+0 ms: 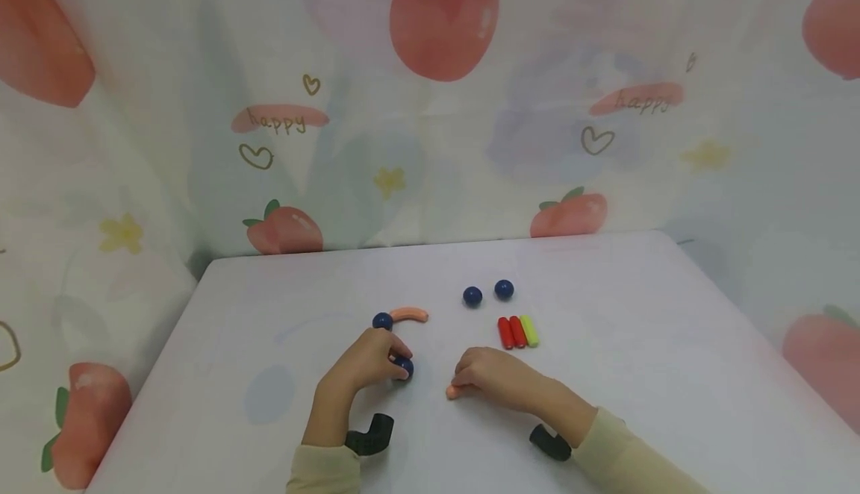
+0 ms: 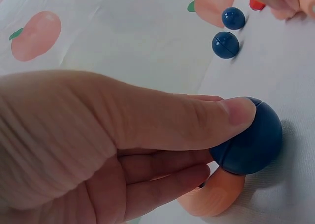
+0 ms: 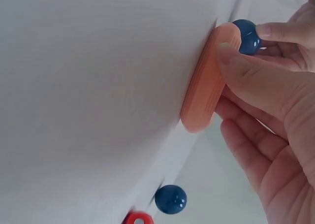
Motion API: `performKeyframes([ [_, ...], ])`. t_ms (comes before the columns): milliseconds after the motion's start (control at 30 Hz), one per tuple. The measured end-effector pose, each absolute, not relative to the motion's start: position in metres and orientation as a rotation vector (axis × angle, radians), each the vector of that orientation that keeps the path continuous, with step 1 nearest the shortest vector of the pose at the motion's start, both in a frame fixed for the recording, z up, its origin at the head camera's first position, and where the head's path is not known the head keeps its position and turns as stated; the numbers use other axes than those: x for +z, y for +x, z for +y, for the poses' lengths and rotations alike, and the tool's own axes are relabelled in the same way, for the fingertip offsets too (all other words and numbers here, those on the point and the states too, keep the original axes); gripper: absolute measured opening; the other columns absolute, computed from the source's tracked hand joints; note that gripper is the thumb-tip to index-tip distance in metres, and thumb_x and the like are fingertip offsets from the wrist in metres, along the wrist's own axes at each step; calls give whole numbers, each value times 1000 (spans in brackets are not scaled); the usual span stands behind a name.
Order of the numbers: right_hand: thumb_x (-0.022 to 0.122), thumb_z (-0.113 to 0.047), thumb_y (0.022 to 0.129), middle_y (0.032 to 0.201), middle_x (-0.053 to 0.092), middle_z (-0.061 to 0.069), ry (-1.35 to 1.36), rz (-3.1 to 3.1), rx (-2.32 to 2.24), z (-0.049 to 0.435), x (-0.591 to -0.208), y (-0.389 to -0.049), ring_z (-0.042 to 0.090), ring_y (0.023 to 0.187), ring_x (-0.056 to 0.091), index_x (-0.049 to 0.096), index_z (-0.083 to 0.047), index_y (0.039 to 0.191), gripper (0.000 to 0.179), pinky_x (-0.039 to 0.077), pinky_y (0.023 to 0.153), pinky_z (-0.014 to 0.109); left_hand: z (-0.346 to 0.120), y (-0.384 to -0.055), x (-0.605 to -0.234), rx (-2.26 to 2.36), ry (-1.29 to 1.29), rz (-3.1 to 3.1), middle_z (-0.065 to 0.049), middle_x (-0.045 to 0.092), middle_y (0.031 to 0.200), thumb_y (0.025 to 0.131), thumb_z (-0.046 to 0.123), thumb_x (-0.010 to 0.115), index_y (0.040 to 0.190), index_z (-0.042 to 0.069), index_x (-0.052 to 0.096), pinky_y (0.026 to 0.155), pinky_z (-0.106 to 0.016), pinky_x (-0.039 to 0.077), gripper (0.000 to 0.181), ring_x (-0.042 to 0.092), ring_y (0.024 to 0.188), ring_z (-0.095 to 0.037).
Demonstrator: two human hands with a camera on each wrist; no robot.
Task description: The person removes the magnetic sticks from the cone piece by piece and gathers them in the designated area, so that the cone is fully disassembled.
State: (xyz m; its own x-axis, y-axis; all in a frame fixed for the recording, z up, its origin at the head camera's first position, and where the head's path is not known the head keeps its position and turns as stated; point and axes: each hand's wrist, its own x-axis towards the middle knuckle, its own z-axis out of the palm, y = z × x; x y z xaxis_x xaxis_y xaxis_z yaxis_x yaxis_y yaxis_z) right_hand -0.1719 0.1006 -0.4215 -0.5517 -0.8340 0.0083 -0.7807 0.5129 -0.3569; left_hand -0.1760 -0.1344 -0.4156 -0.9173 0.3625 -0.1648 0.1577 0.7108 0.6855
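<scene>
My left hand point(image 1: 368, 360) pinches a dark blue ball point(image 2: 255, 140) between thumb and fingers, low over the white table. Just beyond that hand, another blue ball point(image 1: 382, 320) meets the end of a curved orange stick point(image 1: 410, 314); the stick point(image 2: 216, 194) shows partly behind my fingers in the left wrist view. To the right, my right hand point(image 1: 500, 377) grips a ribbed orange stick point(image 3: 206, 86) with rounded ends, thumb on its near side. In the head view only the tip of this stick point(image 1: 452, 392) peeks out from my fingers.
Two more blue balls point(image 1: 472, 297) stand farther back on the table point(image 1: 605, 315). In front of them, two red sticks point(image 1: 511, 333) and a yellow-green stick point(image 1: 529, 331) lie side by side. A fruit-printed cloth point(image 1: 430, 151) hangs behind the table.
</scene>
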Motion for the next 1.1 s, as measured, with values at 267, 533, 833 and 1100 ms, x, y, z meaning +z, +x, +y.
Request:
performKeyframes([
  [267,66,-23,84,86,63,-8,-1253,2597,-521,127,-419,-162,9,86,57,72,-11,97,18,47,78,24,-135,-175,-416,992,403,2641,4,65,85,72,9,77,95,7,72,64,-26,47,24,54,73,-10],
  [533,67,-26,83,80,61,-14,-1173,2601,-584,157,-419,-156,4,76,55,73,-13,92,17,48,72,24,-136,-175,-416,1000,427,2640,3,66,87,72,9,77,96,6,72,64,-26,47,25,55,75,-10],
  [833,68,-26,82,79,61,-16,-1155,2605,-638,189,-420,-155,3,73,55,74,-13,91,16,49,70,23,-136,-177,-416,997,408,2641,4,65,86,72,9,77,96,6,72,65,-27,47,24,55,75,-11],
  [1100,72,-22,78,85,63,-13,-996,2641,-628,222,-421,-175,7,79,58,74,-14,94,18,51,71,27,-135,-178,-418,988,402,2650,5,65,86,72,10,78,95,8,72,65,-27,47,24,54,75,-10],
])
